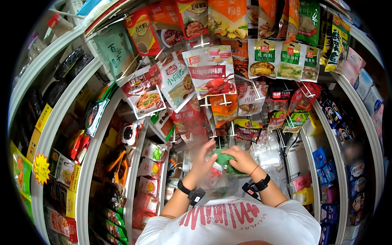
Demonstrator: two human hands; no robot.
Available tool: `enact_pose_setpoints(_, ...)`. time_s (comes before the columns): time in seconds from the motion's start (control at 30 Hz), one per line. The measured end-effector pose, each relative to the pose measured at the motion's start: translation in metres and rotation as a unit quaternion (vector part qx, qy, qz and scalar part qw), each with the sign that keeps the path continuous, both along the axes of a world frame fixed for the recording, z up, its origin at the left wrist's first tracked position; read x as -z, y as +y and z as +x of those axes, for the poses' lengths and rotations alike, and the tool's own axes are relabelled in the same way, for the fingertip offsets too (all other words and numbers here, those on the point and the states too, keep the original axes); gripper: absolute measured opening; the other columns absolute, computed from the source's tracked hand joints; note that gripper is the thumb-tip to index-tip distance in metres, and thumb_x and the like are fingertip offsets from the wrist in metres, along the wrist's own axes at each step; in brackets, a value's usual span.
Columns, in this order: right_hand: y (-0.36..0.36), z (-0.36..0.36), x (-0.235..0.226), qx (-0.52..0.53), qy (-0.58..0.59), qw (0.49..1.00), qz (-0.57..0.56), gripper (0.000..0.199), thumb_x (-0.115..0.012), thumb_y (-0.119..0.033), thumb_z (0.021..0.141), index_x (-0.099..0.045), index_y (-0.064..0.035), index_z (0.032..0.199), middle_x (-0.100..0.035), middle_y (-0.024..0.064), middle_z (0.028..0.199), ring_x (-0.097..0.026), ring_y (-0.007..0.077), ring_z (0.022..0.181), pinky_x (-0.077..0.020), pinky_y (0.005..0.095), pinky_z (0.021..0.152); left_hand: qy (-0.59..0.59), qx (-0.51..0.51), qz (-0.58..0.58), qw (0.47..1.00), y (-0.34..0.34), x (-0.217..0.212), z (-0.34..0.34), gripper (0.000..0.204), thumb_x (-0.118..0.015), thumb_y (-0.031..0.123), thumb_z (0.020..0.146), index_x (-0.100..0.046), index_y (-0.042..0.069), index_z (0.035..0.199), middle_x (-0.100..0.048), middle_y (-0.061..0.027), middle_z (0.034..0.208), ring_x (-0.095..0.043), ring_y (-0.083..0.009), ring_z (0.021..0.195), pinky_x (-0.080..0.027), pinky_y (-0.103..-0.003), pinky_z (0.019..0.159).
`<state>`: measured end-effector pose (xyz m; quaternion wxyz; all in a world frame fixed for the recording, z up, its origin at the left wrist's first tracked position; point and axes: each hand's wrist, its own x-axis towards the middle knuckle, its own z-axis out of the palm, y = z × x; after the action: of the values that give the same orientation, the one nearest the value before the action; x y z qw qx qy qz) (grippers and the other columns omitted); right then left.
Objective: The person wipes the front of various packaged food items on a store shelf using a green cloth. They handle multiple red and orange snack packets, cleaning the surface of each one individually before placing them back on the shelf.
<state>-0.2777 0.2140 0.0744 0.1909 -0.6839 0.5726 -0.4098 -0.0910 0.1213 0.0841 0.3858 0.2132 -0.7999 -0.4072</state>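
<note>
My right hand [243, 160] has its fingers bent over a crumpled green bundle [223, 158], whose exact kind I cannot make out. My left hand [199, 161], smeared by motion, is on the other side of that bundle. Its fingers look stretched upward, and its thumb points toward the green. Whether the thumb touches it is unclear. Just below the left hand shows a small red and white piece [215, 173] of packaging. Thin clear plastic seems to lie under both hands. Black straps with small boxes sit on both wrists.
Ahead hang seasoning packets on white hooks, among them a white and red sauce packet [212, 72] and a white and green spice packet [178, 83]. Hook ends [256, 93] jut toward me. Shelves of packaged goods curve along the left [83, 171] and right [328, 163].
</note>
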Motion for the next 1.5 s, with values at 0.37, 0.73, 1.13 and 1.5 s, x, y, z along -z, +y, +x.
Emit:
enact_pose_setpoints(0.37, 0.043, 0.037, -0.028, 0.046, -0.085, 0.993, -0.066, 0.045, -0.051, -0.001, 0.071, -0.062, -0.009, 0.114, -0.06, 0.0134, 0.1, -0.058, 0.0293, 0.092, -0.0465, 0.0346, 0.084, -0.026, 0.035, 0.059, 0.997, 0.005, -0.044, 0.015, 0.018, -0.058, 0.006, 0.086, -0.061, 0.002, 0.103, -0.06, -0.0087, 0.093, -0.059, -0.0175, 0.089, -0.047, -0.028, 0.074)
enact_pose_setpoints(0.73, 0.024, -0.021, -0.057, 0.083, -0.155, 0.973, -0.149, 0.047, -0.052, 0.002, 0.071, -0.059, -0.0043, 0.118, -0.06, 0.012, 0.103, -0.057, 0.0255, 0.097, -0.044, 0.0328, 0.088, 0.134, -0.102, -0.232, 0.958, -0.085, -0.145, -0.054, 0.03, -0.053, 0.026, 0.093, -0.059, 0.003, 0.111, -0.051, -0.0138, 0.123, -0.05, -0.0242, 0.116, -0.04, -0.035, 0.097)
enact_pose_setpoints(1.13, 0.001, -0.088, -0.065, 0.042, -0.241, 0.962, -0.117, 0.049, -0.051, 0.001, 0.072, -0.059, -0.0046, 0.12, -0.06, 0.0104, 0.109, -0.057, 0.0212, 0.102, -0.0424, 0.0301, 0.092, 0.322, 0.127, 0.1, 0.933, -0.184, -0.25, -0.108, 0.072, -0.019, 0.056, 0.098, -0.043, -0.002, 0.135, -0.04, -0.0134, 0.142, -0.03, -0.0232, 0.133, -0.02, -0.04, 0.11)
enact_pose_setpoints(1.5, -0.009, -0.085, -0.062, 0.06, -0.27, 0.952, -0.131, 0.051, -0.05, 0.005, 0.073, -0.057, -0.0032, 0.123, -0.06, 0.0091, 0.116, -0.056, 0.0179, 0.107, -0.0409, 0.0287, 0.095, 0.312, 0.013, 0.037, 0.949, -0.213, -0.276, -0.115, 0.041, -0.05, 0.029, 0.095, -0.056, -0.004, 0.12, -0.056, -0.0091, 0.123, -0.051, -0.0151, 0.104, -0.039, -0.029, 0.086)
